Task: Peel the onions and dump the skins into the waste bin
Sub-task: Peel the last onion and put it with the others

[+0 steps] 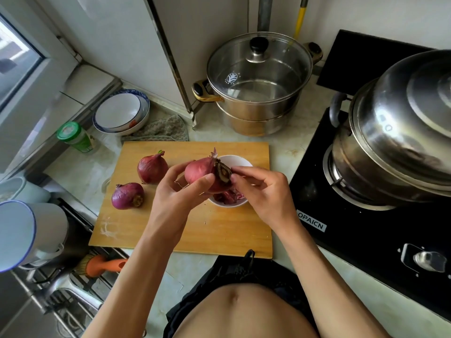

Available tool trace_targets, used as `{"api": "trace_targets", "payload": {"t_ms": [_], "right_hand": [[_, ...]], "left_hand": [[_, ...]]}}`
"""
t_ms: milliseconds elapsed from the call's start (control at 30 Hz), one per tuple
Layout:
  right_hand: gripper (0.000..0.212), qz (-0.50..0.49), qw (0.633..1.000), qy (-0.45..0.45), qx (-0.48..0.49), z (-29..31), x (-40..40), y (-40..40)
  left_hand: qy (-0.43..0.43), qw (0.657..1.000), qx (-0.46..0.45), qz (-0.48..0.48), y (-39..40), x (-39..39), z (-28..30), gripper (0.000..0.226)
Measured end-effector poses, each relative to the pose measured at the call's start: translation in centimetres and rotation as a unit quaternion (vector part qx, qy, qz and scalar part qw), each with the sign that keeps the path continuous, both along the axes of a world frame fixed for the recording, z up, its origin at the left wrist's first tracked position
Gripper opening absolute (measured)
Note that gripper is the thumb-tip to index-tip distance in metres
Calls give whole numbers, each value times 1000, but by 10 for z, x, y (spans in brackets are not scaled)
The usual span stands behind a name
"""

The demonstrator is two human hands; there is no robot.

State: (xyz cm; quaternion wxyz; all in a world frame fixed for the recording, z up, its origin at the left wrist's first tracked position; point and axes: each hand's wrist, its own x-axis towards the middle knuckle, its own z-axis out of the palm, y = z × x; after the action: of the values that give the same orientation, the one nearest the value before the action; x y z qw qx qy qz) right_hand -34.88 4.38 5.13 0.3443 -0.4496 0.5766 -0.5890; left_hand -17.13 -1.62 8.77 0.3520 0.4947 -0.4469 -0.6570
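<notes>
left hand (180, 191) grips red onion (202, 173) above white bowl (240, 161); right hand (263, 191) pinches loose skin (223, 173) at its root end; two more onions (152, 168) on cutting board (195, 230); skins in bowl

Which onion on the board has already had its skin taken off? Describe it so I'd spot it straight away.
Find the wooden cutting board in the middle of the counter. Two onions lie on its left half; take the near onion, closest to the board's left edge. It looks glossy and purple with a cut root end, while the far onion beside it is duller, papery, and has a small green sprout.
</notes>
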Motion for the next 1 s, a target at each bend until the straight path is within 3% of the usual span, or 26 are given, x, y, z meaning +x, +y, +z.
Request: {"api": "trace_targets", "payload": {"t_ms": [233,500,667,833,1000], "right_hand": [[16,-20,999,40,0,-6,-5,1],[13,-5,999,-9,30,3,-8,1],[12,0,999,8,46,1,-9,-1],[19,24,997,-55,54,3,-14,-1],[22,26,996,-52,66,4,-15,-1]], "left_hand": [[-49,998,-38,-23,-4,0,1,78],[-94,991,-77,-53,-5,-4,11,82],[-111,987,-98,-67,-6,-5,15,83],[-113,987,-98,-65,-7,-6,16,85],[-113,988,-84,-60,-7,-6,14,82]]}}
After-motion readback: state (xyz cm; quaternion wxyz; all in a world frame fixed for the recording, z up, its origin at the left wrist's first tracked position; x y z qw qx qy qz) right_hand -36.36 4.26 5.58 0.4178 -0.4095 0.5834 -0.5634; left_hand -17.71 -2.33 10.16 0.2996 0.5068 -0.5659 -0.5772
